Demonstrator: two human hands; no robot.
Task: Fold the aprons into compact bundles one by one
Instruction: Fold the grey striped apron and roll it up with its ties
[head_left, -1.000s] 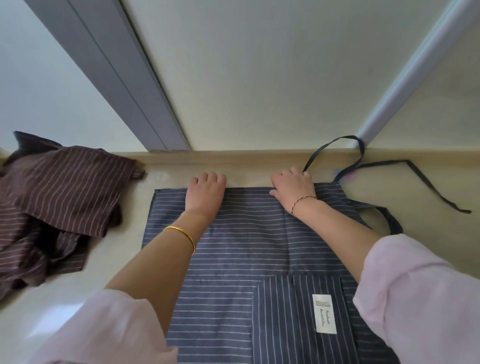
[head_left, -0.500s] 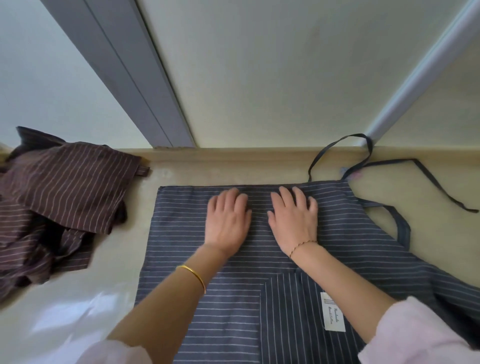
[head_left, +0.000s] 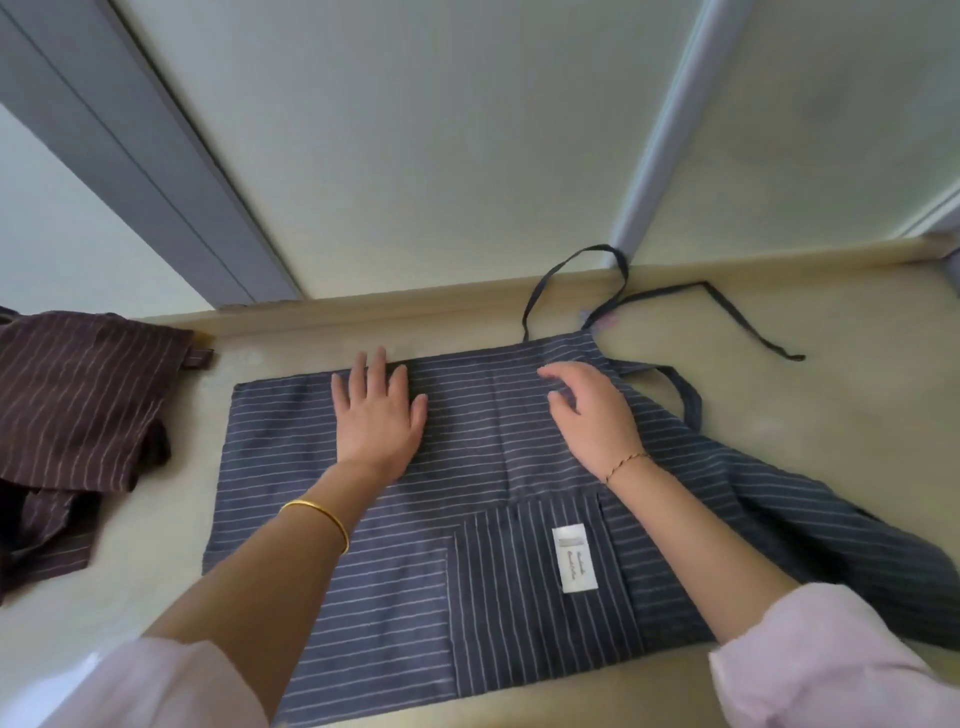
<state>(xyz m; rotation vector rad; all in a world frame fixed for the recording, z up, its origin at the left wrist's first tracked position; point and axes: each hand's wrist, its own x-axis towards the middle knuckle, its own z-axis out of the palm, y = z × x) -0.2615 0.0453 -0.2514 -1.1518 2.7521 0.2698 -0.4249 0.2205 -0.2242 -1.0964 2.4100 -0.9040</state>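
Now the grey striped apron (head_left: 395, 499) lies spread across the pale yellow-green surface (head_left: 831, 415), its far edge near the raised lip below the wall, its pocket with the white label (head_left: 574, 565) toward the person. Half a second ago both hands lay flat side by side in the middle of the cloth; a second ago they were up at the far hem. Since then they have drawn apart. The left hand (head_left: 378, 415) is pressed flat, fingers spread and straight, near the far edge, while the right hand (head_left: 589, 410) has slid toward the bib corner and lifted a little, its fingers loosely curved and pinching nothing. I judge this to be the end of a smoothing pass: the cloth looks flat, so the first fold can probably begin, likely from the right side where the fabric trails off slantwise.

A brown striped apron (head_left: 78, 405) sits crumpled at the left, well apart from the grey one and apparently not yet folded. The dark ties (head_left: 727, 306) loop loose beyond the bib, one running up against the lip, and would need gathering in before the bundle is compact.

Behind the surface rise plain pale wall panels divided by grey frames (head_left: 156, 171). Light glares on the surface at lower left. A gold bangle (head_left: 317, 514) circles the left wrist, a thin chain (head_left: 626, 464) the right.
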